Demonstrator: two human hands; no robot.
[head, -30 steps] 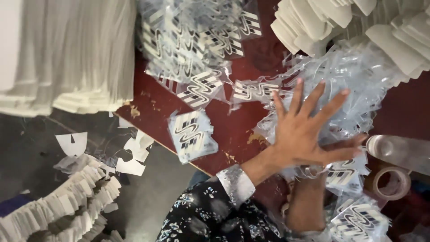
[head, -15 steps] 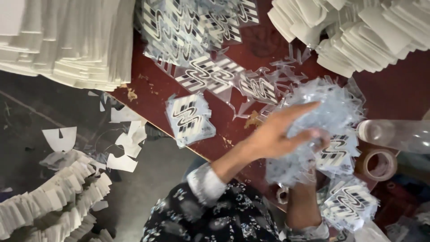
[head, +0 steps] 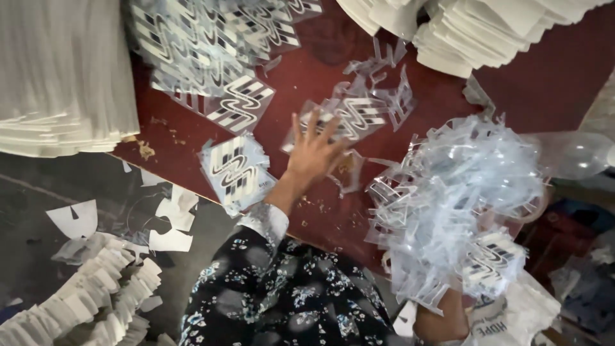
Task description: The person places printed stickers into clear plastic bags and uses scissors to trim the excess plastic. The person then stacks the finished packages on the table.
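Note:
My left hand [head: 315, 152], in a dark flowered sleeve, lies on the dark red table [head: 551, 83] with its fingers spread, its fingertips on a clear film piece printed with black and white wavy stripes [head: 356, 116]. It holds nothing. A big bundle of clear plastic offcuts [head: 451, 198] is lifted at the right. My right hand [head: 442, 319] grips the bundle from below; only its wrist shows. A small stack of the striped pieces [head: 234, 172] lies at the table edge, just left of my left wrist.
More striped film pieces [head: 211, 57] are spread over the far left of the table. Stacks of white cut pieces stand at the left [head: 61, 83] and the far right [head: 487, 32]. White scraps [head: 170, 221] and a fanned white stack [head: 96, 295] lie on the floor.
My left hand has come off the clear plastic bundle and moved left onto the table. The bundle has gathered up and risen in my right hand.

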